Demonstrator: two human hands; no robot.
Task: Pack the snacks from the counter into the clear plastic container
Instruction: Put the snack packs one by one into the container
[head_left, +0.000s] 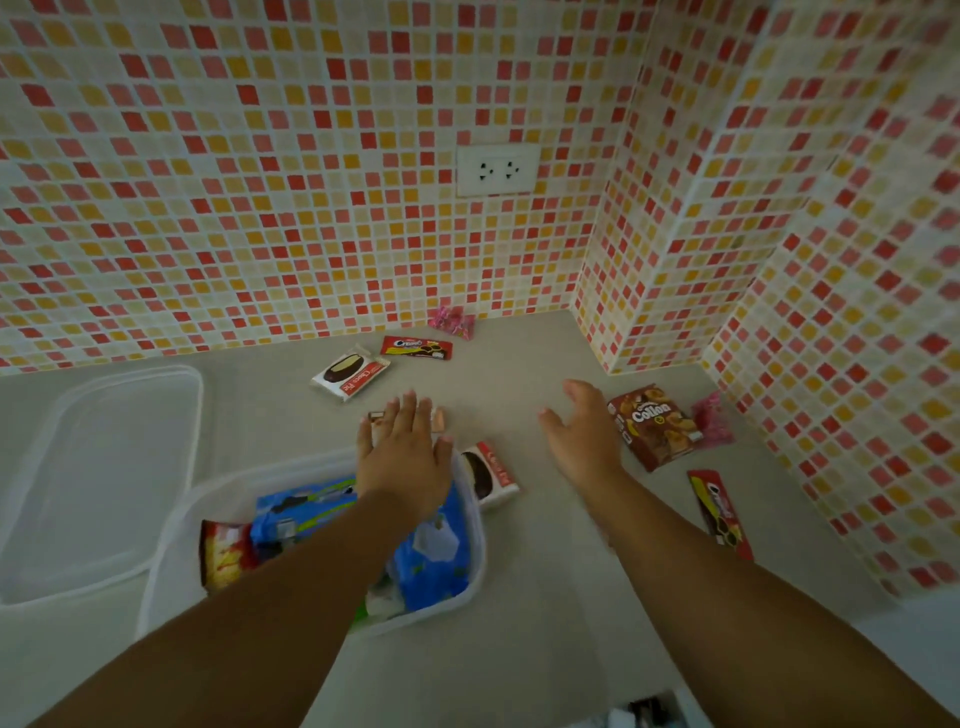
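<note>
The clear plastic container (171, 525) sits on the counter at lower left, holding blue and red snack packs. My left hand (402, 457) hovers flat with straight fingers over its far rim, above a small brown wrapped snack (440, 419). My right hand (584, 431) is open, palm down, just left of the brown Collon box (655, 427). A white Choco Pie pack (491, 475) lies against the container's right rim. Another Choco Pie pack (350, 374), a red Cream-O pack (415, 348) and pink candy (453, 322) lie farther back.
The container's clear lid (98, 467) lies at the left. A pink candy bag (714, 418) and a long red biscuit pack (719, 512) lie near the right tiled wall. A tiled wall with a socket (497, 170) rises behind the counter.
</note>
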